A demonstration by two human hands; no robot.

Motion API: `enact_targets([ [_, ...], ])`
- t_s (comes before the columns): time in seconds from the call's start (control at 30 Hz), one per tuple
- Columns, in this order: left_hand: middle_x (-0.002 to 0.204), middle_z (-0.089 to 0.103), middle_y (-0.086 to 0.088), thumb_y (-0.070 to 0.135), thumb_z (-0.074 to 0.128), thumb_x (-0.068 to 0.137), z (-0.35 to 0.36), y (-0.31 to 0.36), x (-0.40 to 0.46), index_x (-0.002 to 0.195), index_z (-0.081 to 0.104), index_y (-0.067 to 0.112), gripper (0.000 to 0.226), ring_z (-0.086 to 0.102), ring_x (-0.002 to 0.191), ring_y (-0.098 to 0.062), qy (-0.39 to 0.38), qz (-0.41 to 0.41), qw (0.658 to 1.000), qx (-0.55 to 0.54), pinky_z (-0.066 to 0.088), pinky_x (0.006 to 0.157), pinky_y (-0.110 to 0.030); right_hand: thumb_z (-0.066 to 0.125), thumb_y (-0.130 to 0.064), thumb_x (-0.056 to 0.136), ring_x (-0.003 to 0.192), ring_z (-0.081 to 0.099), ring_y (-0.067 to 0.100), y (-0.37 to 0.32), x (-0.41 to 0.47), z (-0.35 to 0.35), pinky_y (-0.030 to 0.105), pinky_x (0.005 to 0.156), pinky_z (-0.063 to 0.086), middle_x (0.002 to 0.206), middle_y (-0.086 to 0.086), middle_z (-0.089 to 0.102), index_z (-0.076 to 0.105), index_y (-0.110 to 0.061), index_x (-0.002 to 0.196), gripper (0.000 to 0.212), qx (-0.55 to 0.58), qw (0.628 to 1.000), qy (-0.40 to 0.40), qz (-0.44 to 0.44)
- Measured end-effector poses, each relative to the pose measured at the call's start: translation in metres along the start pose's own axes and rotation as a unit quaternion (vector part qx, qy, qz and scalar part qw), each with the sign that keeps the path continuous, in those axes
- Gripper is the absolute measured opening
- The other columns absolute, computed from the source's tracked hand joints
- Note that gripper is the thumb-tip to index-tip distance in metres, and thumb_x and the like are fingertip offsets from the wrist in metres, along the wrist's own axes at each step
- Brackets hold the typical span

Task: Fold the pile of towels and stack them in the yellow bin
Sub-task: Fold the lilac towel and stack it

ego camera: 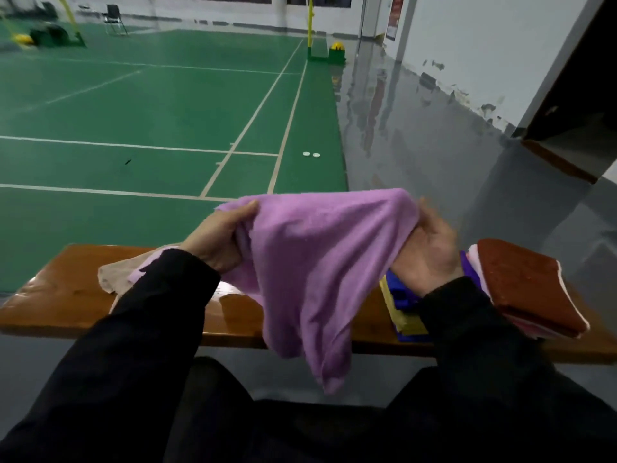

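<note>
A purple towel (pixel 314 262) hangs in the air above the wooden bench (pixel 66 295), bunched and drooping below the bench edge. My left hand (pixel 217 238) grips its left top edge and my right hand (pixel 430 252) grips its right top edge. A beige towel (pixel 112 274) lies crumpled on the bench under my left arm. To the right stands the yellow bin (pixel 400 315), mostly hidden by my right arm, with blue and purple cloth (pixel 400 292) in it. A stack of folded towels with a brown towel (pixel 527 292) on top sits at the bench's right end.
Beyond the bench lies a green badminton court (pixel 150 111) with white lines. Grey floor (pixel 434 145) and a white wall run along the right. A dark doorway (pixel 581 95) opens at the far right. My dark trousers fill the foreground.
</note>
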State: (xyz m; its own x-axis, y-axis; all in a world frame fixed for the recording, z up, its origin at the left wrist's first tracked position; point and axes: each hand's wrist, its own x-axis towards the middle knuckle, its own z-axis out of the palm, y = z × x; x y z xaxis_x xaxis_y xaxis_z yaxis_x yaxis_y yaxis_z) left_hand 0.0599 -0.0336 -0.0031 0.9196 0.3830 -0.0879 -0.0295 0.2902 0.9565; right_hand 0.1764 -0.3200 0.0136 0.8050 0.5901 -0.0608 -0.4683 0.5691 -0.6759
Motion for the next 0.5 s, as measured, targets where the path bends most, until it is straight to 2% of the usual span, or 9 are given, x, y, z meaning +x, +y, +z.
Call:
enact_targets([
  [0.07,0.087,0.076,-0.002,0.03,0.052,0.105,-0.002,0.005,0.001,0.103,0.073,0.014,0.027,0.071,0.086,-0.017,0.021,0.035,0.979,0.199,0.055,0.072,-0.026,0.049,-0.038,0.106,0.123,0.064,0.03,-0.011,0.01,0.001,0.045,0.1,0.054,0.126,0.015,0.07,0.07,-0.008,0.117,0.038,0.004,1.0,-0.005,-0.03],
  [0.1,0.088,0.076,0.0,0.035,0.052,0.105,-0.004,0.01,0.003,0.099,0.072,0.015,0.029,0.069,0.089,-0.018,0.048,0.044,0.969,0.238,0.053,0.074,-0.026,0.047,-0.037,0.107,0.125,0.063,0.03,-0.016,0.015,0.004,0.044,0.101,0.054,0.126,0.015,0.069,0.069,-0.008,0.117,0.039,-0.004,0.999,-0.001,-0.045],
  [0.17,0.086,0.073,-0.003,0.04,0.055,0.103,-0.012,0.019,0.004,0.095,0.068,0.011,0.033,0.067,0.082,-0.018,0.056,0.004,0.989,0.136,0.055,0.069,-0.026,0.047,-0.038,0.108,0.132,0.058,0.03,-0.025,0.023,0.011,0.044,0.106,0.051,0.132,0.016,0.065,0.065,-0.007,0.124,0.039,-0.015,0.999,-0.014,-0.05],
  [0.23,0.103,0.07,-0.014,0.034,0.052,0.104,-0.014,0.024,-0.004,0.11,0.067,0.004,0.033,0.07,0.092,-0.023,-0.047,-0.019,0.998,-0.042,0.06,0.081,-0.034,0.047,-0.039,0.108,0.133,0.057,0.029,-0.034,0.027,0.016,0.043,0.106,0.05,0.133,0.014,0.065,0.062,-0.008,0.129,0.04,-0.041,0.997,-0.033,-0.051],
  [0.3,0.109,0.071,-0.018,0.015,0.056,0.099,-0.006,0.018,-0.021,0.115,0.069,0.003,0.024,0.07,0.1,-0.027,-0.122,-0.019,0.989,-0.088,0.06,0.086,-0.037,0.048,-0.038,0.108,0.133,0.057,0.029,-0.04,0.028,0.019,0.043,0.106,0.05,0.134,0.014,0.064,0.06,-0.007,0.132,0.041,-0.046,0.996,-0.038,-0.069],
  [0.33,0.104,0.073,-0.017,0.009,0.063,0.091,-0.003,0.012,-0.022,0.111,0.071,0.004,0.022,0.072,0.098,-0.026,-0.11,-0.012,0.992,-0.066,0.061,0.081,-0.035,0.049,-0.038,0.108,0.134,0.056,0.029,-0.046,0.029,0.021,0.044,0.109,0.048,0.137,0.015,0.062,0.058,-0.007,0.134,0.042,-0.04,0.996,-0.039,-0.075],
  [0.4,0.1,0.077,-0.01,0.011,0.069,0.089,0.002,0.007,-0.018,0.11,0.072,0.009,0.022,0.073,0.1,-0.024,-0.015,0.036,0.999,0.035,0.06,0.075,-0.031,0.052,-0.039,0.106,0.135,0.055,0.029,-0.056,0.028,0.024,0.046,0.113,0.044,0.138,0.014,0.06,0.058,-0.009,0.134,0.041,-0.044,0.994,-0.053,-0.088],
  [0.43,0.101,0.077,-0.004,0.016,0.064,0.096,0.003,0.009,-0.014,0.115,0.072,0.014,0.021,0.072,0.101,-0.021,0.028,0.072,0.987,0.138,0.057,0.077,-0.028,0.054,-0.039,0.106,0.133,0.056,0.028,-0.06,0.028,0.024,0.045,0.114,0.043,0.135,0.013,0.062,0.059,-0.009,0.133,0.04,-0.056,0.992,-0.056,-0.096],
  [0.5,0.097,0.075,0.006,0.026,0.052,0.105,0.007,0.018,-0.006,0.123,0.072,0.022,0.027,0.069,0.092,-0.007,0.089,0.139,0.92,0.356,0.049,0.078,-0.019,0.063,-0.038,0.101,0.129,0.058,0.028,-0.067,0.032,0.023,0.045,0.113,0.044,0.131,0.013,0.063,0.061,-0.009,0.131,0.042,-0.092,0.987,-0.045,-0.121],
])
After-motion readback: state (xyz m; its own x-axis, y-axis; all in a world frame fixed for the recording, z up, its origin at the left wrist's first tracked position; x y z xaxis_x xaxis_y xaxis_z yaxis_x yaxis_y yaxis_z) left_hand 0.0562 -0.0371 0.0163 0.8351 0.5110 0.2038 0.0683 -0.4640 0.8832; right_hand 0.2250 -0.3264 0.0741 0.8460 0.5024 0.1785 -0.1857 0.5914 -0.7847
